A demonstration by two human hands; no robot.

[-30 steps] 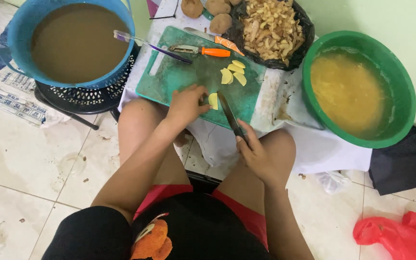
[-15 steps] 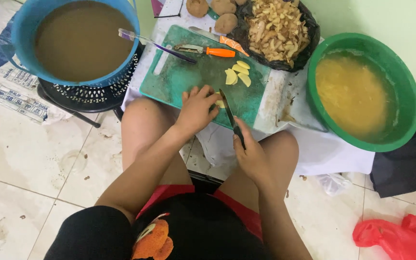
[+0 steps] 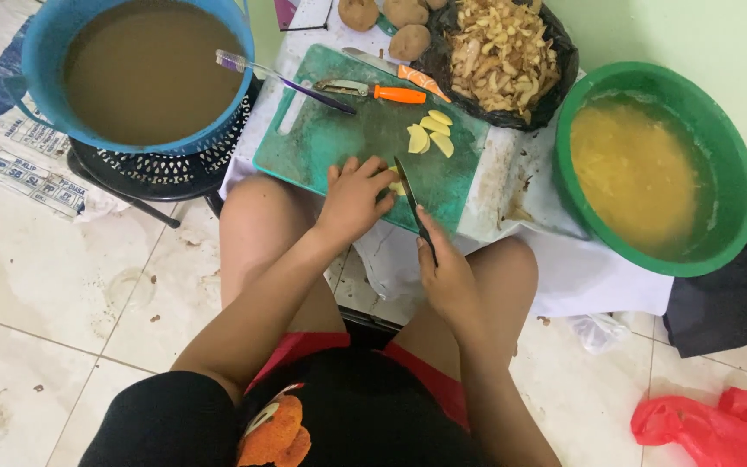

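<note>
My left hand [image 3: 354,197] stretched forward, palm down, fingers curled and pressing at their tips, my right hand [image 3: 447,278] closed in a fist-like grip just behind it, both forearms bare, reaching out over my bent knees

I'm pinning a pale yellow potato piece [image 3: 398,186] with my left hand [image 3: 354,201] on the green plastic cutting board [image 3: 347,138] while my right hand [image 3: 447,278] is gripping a dark-bladed knife [image 3: 413,204].
</note>
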